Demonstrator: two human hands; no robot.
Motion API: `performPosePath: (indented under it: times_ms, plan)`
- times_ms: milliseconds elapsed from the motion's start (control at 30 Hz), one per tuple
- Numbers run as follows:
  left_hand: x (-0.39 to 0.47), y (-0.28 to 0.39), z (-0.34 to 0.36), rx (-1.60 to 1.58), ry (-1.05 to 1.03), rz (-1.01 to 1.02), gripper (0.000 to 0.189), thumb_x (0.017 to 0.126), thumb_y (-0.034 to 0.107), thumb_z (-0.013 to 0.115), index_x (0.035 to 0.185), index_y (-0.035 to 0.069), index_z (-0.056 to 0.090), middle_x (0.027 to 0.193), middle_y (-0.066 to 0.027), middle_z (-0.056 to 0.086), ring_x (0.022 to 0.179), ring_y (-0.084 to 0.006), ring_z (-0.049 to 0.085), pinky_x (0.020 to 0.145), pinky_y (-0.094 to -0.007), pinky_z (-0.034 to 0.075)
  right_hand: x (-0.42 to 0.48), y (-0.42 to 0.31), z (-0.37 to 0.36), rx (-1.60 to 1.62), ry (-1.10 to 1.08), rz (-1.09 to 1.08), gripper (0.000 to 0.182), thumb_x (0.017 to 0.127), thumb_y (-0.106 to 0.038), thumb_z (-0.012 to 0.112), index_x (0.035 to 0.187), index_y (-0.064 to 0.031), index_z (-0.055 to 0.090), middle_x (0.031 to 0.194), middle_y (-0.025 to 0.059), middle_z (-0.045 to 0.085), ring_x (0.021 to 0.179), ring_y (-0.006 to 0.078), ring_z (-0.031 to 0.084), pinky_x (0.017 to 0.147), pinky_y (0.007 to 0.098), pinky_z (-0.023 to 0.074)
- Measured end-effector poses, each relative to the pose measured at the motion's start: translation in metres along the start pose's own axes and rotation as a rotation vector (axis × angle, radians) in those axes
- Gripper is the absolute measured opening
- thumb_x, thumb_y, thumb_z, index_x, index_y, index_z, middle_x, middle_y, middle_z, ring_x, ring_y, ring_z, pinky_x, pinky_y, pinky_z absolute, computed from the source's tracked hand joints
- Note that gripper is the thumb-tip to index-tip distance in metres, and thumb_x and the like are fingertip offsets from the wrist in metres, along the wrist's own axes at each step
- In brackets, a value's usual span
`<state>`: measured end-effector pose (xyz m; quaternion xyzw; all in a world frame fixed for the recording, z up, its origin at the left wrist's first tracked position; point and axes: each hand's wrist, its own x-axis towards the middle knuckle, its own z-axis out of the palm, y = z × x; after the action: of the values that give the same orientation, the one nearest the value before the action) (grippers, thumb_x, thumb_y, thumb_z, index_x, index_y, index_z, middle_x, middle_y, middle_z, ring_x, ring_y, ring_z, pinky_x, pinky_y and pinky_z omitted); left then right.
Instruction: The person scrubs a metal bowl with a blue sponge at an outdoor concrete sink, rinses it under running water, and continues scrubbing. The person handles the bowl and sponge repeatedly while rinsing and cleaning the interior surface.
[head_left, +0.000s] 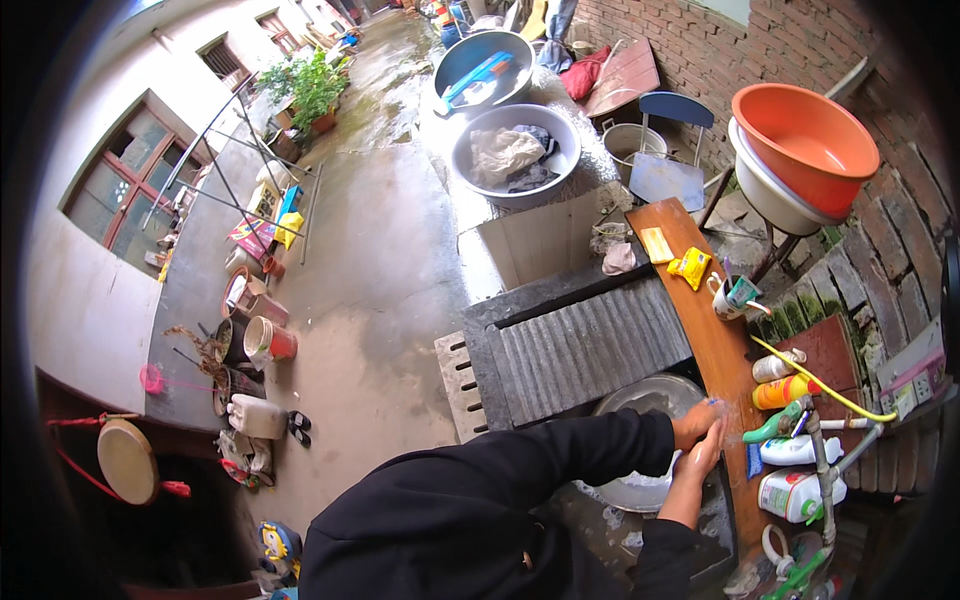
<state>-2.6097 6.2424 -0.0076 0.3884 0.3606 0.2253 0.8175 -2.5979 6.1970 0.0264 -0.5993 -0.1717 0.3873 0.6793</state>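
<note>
My left hand (696, 424) and my right hand (699, 459) are pressed together in front of the tap with a green nozzle (774, 424). Water seems to splash around the fingers, and both hands look wet. Any small thing between the palms is hidden. Below them a round metal basin (637, 491) sits in the stone sink, partly covered by my black sleeves. A ribbed stone washboard (592, 349) slopes beside the basin. Along the far side runs a wooden plank (694, 322), with a blue brush (754, 460) near the tap.
The plank carries a yellow packet (690, 268) and a mug with a toothpaste tube (729, 304). Bottles, one orange (784, 391) and one white (795, 495), stand around the pipe (823, 465). A grey basin of clothes (517, 191) and stacked orange basins (806, 142) are farther off.
</note>
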Motion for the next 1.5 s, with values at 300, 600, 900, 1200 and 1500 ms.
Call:
performPosePath:
  times_ms: [300,600,900,1200,1500]
  plan:
    - [0.024,-0.022,-0.009,-0.434,0.064,-0.11,0.027,0.093,0.031,0.034,0.089,0.008,0.05,0.082,-0.0042,0.053,0.077,-0.0144,0.049,0.071,-0.0332,0.043,0.013,0.025,-0.021,-0.1,-0.006,-0.103,0.045,0.091,-0.029,0.035,0.124,0.001,0.039,0.126,0.0188,0.04,0.113,0.0287,0.04,0.096,0.0376,0.0296]
    - [-0.012,-0.016,-0.004,-0.033,-0.07,-0.001,0.029,0.091,0.028,0.035,0.091,0.006,0.054,0.082,-0.0101,0.057,0.072,-0.0215,0.053,0.066,-0.0385,0.042,0.002,0.019,-0.05,-0.799,0.011,-0.474,0.029,0.091,-0.024,0.037,0.098,0.0045,0.041,0.097,0.0257,0.046,0.089,0.0384,0.045,0.079,0.0433,0.0345]
    - [-0.003,-0.023,-0.028,0.875,-0.021,0.191,0.032,0.09,0.024,0.032,0.092,-0.003,0.048,0.089,-0.0306,0.052,0.078,-0.0457,0.051,0.064,-0.0495,0.04,0.023,0.041,-0.056,-0.705,-0.076,-0.352,0.033,0.088,-0.025,0.037,0.085,0.0056,0.047,0.082,0.0228,0.05,0.079,0.0358,0.048,0.073,0.041,0.037]
    - [-0.036,0.037,-0.022,1.091,0.095,0.203,0.054,0.079,0.026,0.054,0.123,0.004,0.031,0.121,-0.0268,0.037,0.111,-0.0433,0.036,0.087,-0.0545,0.031,0.057,0.029,-0.049,0.104,-0.23,0.54,0.044,0.088,-0.042,0.045,0.116,-0.0082,0.045,0.11,0.0113,0.05,0.1,0.0236,0.05,0.083,0.0313,0.0435]
    - [-0.029,0.052,-0.021,1.635,-0.35,0.979,0.062,0.063,0.018,0.063,0.118,0.001,0.04,0.12,-0.0207,0.04,0.118,-0.035,0.033,0.099,-0.0572,0.016,0.085,0.062,-0.081,-0.295,-0.233,0.275,0.041,0.086,-0.034,0.049,0.118,-0.008,0.044,0.11,0.0128,0.05,0.1,0.0249,0.051,0.08,0.033,0.0442]
